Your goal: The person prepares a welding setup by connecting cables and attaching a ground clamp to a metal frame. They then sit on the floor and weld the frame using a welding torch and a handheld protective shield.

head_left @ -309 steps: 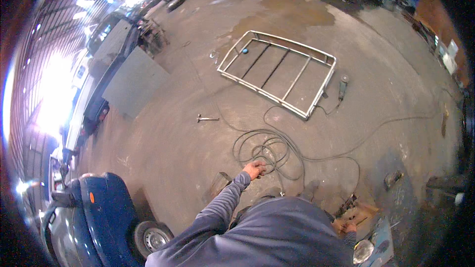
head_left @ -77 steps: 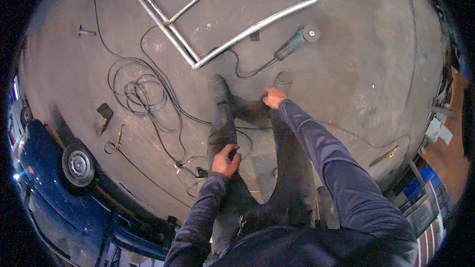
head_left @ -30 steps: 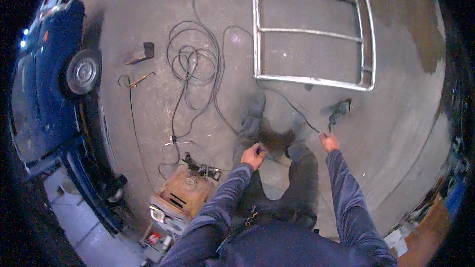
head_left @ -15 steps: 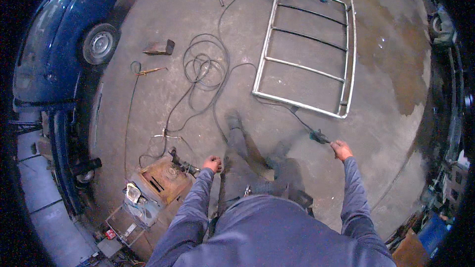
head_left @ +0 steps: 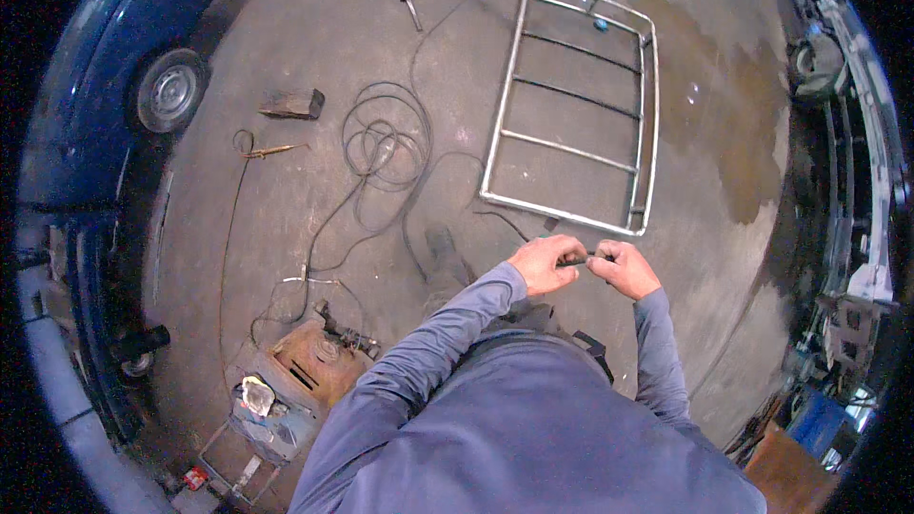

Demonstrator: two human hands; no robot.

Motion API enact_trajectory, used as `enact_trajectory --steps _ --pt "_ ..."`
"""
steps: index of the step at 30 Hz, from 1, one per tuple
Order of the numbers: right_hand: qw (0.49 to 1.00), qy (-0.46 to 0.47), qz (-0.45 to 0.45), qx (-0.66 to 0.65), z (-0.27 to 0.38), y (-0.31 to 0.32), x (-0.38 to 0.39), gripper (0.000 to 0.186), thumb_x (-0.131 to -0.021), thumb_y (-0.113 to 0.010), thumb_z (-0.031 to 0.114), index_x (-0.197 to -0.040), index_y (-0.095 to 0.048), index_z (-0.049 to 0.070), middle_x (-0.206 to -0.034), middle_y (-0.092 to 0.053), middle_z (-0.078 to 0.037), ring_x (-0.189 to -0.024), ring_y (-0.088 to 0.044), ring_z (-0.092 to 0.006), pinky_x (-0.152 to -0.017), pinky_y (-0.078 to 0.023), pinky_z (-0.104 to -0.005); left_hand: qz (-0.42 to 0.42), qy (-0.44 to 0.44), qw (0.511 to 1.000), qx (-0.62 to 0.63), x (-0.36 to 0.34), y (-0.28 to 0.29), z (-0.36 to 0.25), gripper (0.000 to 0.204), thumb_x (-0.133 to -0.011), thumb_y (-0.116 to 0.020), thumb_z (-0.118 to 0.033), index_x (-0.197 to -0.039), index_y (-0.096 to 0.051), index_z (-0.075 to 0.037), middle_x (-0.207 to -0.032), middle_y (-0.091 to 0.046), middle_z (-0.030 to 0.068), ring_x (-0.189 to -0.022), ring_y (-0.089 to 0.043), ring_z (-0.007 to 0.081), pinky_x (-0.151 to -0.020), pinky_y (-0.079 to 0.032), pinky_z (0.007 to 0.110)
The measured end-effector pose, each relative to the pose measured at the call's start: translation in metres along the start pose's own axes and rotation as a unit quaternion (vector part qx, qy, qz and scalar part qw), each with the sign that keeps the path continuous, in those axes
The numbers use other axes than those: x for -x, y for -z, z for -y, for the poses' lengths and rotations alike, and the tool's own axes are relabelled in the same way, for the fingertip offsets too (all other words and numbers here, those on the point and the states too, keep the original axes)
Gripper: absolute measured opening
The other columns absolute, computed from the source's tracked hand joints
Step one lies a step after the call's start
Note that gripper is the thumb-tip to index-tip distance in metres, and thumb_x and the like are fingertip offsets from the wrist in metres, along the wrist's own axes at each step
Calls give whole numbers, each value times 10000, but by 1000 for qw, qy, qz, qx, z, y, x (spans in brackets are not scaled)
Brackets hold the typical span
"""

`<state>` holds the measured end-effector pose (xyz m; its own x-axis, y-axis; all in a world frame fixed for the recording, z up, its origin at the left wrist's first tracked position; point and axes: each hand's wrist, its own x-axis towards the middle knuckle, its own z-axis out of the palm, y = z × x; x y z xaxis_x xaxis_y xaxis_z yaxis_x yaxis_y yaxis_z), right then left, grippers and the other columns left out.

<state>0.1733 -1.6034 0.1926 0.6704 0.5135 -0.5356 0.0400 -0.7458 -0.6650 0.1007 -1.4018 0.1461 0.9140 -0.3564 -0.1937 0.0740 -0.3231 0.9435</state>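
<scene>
Both my hands are brought together in front of my body, just below the near end of a welded metal tube frame [head_left: 490,171]. My left hand [head_left: 545,265] has its fingers curled round a dark, slim, handle-like piece [head_left: 573,263]. My right hand [head_left: 624,269] is closed at the other end of this piece. A black cable [head_left: 509,221] runs up to my left hand from the floor. A trace of green shows at the left hand's upper edge; my fingers hide the rest, so its kind cannot be made out.
Coiled cable [head_left: 386,148] lies on the concrete left of the frame. Further left are a wooden block [head_left: 293,104], a torch-like tool with a thin hose [head_left: 276,149] and a blue vehicle [head_left: 86,105]. A hammer [head_left: 411,11] lies beyond. A boxy machine [head_left: 309,362] stands near my left arm.
My left hand has moved right and up from beside the machine to meet my right hand. My right hand has come slightly left and up, with the dark cabled piece now between both.
</scene>
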Motion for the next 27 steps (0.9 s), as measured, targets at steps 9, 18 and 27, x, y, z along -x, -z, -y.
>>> enact_trajectory --steps 9,18,27 --pt "977 50 -65 -198 143 -19 -78 272 -846 -615 210 -649 -520 49 -598 -487 9 -536 -483 -80 -490 -399 -262 -97 70 992 -27 146 170 79 384 -845 -601 -374 -997 -583 -22 -840 -623 173 -781 -606 284 -711 -465 395" --pt "947 117 -127 -272 233 18 -151 282 -898 -551 262 -714 -524 50 -626 -467 -1 -551 -445 -97 -500 -393 -248 -335 326 884 -11 340 274 143 336 -781 -700 -266 -952 -621 13 -788 -640 79 -713 -584 178 -648 -479 344" --pt "950 145 -72 -266 281 24 -285 301 -915 -573 301 -716 -518 81 -625 -478 11 -549 -462 -88 -479 -412 -260 -530 124 824 159 370 386 60 116 -841 -619 -104 -899 -563 -21 -651 -507 -7 -483 -425 65 -481 -388 238"
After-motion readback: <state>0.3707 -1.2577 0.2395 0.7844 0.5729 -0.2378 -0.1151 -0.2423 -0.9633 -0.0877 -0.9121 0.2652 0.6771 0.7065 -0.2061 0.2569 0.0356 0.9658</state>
